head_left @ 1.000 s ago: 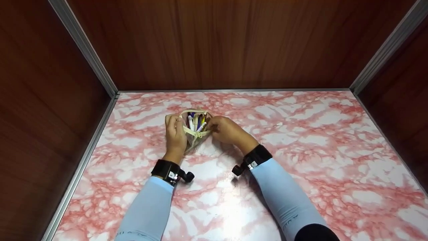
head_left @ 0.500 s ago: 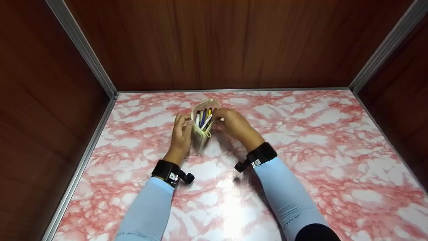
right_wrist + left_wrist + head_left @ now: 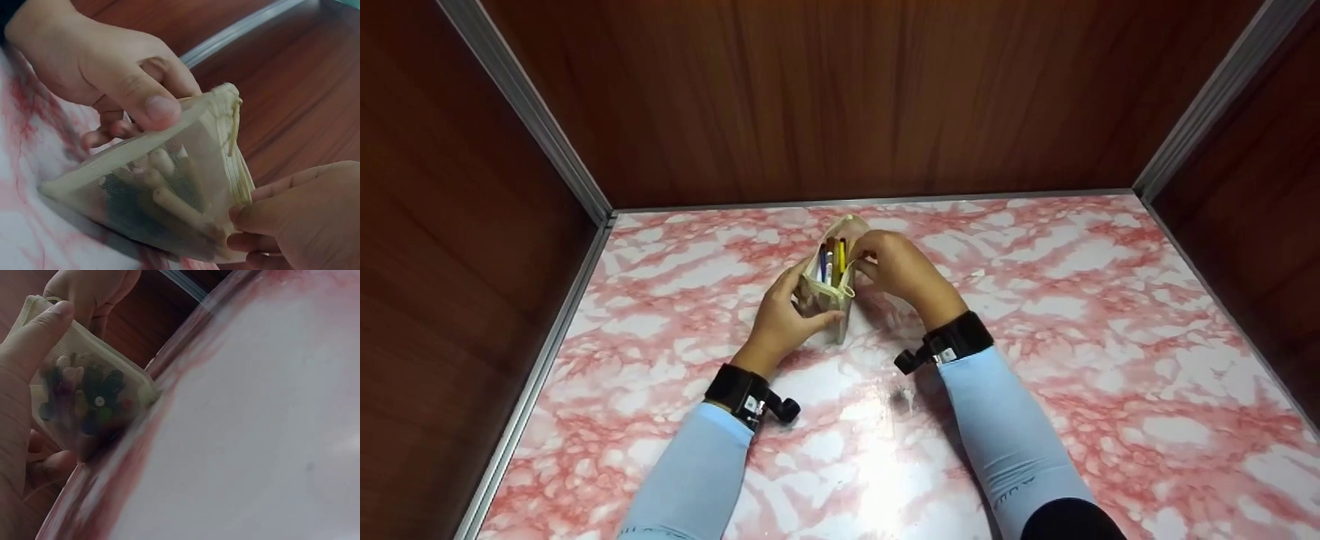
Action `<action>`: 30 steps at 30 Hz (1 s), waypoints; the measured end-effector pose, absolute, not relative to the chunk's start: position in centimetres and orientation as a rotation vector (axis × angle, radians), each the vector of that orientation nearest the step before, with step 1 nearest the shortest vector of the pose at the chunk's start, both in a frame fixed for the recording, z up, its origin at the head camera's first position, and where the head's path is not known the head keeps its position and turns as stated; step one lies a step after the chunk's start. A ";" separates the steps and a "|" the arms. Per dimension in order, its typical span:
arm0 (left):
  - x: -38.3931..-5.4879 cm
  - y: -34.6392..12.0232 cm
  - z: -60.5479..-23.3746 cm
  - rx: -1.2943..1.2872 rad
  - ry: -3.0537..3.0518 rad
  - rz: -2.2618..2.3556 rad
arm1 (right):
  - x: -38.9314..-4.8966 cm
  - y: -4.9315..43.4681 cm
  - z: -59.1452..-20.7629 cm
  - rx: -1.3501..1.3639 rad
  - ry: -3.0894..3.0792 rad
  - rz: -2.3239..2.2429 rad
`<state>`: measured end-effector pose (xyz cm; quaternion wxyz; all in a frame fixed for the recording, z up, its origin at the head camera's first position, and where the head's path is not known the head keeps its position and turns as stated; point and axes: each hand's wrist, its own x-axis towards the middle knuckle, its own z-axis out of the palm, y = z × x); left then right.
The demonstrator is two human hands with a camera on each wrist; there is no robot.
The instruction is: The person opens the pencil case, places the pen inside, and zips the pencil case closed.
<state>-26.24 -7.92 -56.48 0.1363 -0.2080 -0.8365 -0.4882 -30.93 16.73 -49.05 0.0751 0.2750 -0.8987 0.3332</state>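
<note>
A pale yellow mesh pencil pouch stands with its zip side gaping upward. Several pens, among them yellow, blue, brown and white ones, lie inside. My left hand grips the near end, its thumb on one edge and its fingers on the far side. In the left wrist view, pen ends show dimly through the mesh. My right hand pinches the right rim beside the zip, as the right wrist view shows at the zip tape. A small loop hangs at the zip's near end.
A red-and-white marbled tabletop lies under the pouch. Dark wooden panels close off the back and both sides, with grey metal strips at the corners. Each wrist wears a black strapped camera.
The pouch has moved right and slightly away, turning to point more lengthwise. My left hand has slid to its near end, thumb spread; my right hand keeps hold of the right rim.
</note>
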 end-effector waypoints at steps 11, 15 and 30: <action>-26.0 -7.0 -56.5 -0.636 -2.333 -1.376 | -31.3 16.6 -49.8 0.729 -2.694 1.077; -25.8 -6.8 -56.4 -0.630 -2.362 -1.206 | -31.3 16.6 -49.8 0.707 -2.712 1.083; -25.3 -5.8 -55.7 -0.633 -2.405 -0.920 | -30.9 16.1 -49.6 0.783 -2.582 1.352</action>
